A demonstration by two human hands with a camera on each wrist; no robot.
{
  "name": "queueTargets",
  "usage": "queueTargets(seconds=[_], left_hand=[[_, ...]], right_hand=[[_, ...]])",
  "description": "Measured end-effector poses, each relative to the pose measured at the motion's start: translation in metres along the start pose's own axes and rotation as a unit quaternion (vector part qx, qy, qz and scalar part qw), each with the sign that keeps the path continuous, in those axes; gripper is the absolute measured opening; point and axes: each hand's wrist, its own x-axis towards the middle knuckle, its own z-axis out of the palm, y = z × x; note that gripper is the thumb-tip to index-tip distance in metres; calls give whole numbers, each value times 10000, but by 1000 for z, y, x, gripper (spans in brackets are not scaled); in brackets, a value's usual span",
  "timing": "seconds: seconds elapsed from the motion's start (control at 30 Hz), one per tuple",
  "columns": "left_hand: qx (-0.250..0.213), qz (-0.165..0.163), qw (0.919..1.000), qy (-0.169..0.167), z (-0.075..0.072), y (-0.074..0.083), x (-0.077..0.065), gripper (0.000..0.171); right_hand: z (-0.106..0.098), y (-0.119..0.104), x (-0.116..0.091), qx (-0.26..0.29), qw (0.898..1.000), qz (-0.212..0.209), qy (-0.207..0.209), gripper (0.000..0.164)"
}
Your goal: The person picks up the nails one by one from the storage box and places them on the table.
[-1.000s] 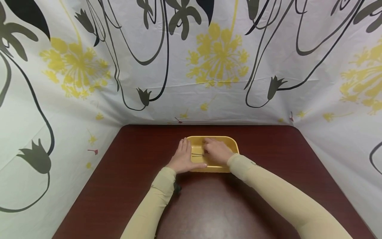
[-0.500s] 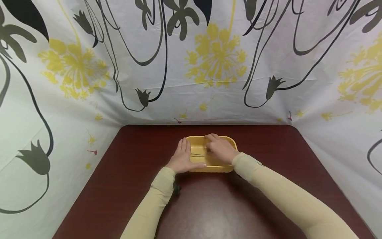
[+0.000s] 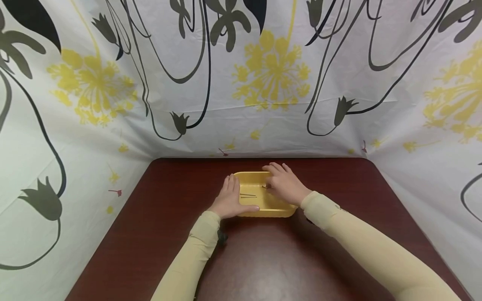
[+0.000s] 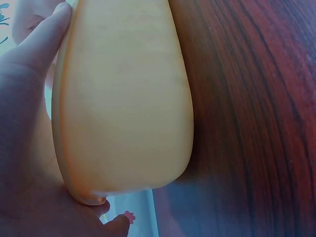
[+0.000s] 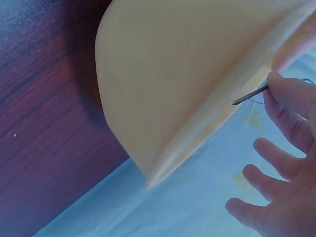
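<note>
A yellow plastic tray [image 3: 248, 213] sits on the table. My left hand [image 3: 229, 199] rests over its left end, fingers straight along that side and thumb laid along the front rim. In the left wrist view, the thumb [image 4: 47, 37] touches the rim of the tray [image 4: 123, 98]. My right hand [image 3: 286, 184] is above the tray's right part, pinching a dark nail [image 5: 251, 95] between thumb and forefinger. The nail's pointed end sticks out, and the other fingers are spread. Two thin nails [image 3: 248, 197] lie inside the tray near the left hand.
The dark red-brown wooden table [image 3: 180, 179] extends around the tray on all sides. Behind it and at both sides hangs a white cloth [image 3: 233, 125] printed with flowers. A small dark object [image 3: 222, 238] shows at the left wrist.
My right hand has moved rightward and up from the tray's middle, with the nail now showing at its fingertips. My left hand stays on the tray's left end.
</note>
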Motion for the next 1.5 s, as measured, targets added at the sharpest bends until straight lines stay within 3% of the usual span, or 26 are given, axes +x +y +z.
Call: queueTargets(seconds=[0.67, 1.33, 1.5], left_hand=[[40, 56, 10000, -2, 1, -3, 0, 141], [-40, 34, 10000, -3, 2, -2, -1, 141], [-26, 52, 10000, -18, 1, -3, -1, 140]], right_hand=[[-30, 10, -32, 81, 9987, 479, 169, 21], [-33, 22, -89, 98, 9970, 765, 60, 15], [-33, 27, -105, 124, 9958, 904, -95, 23]])
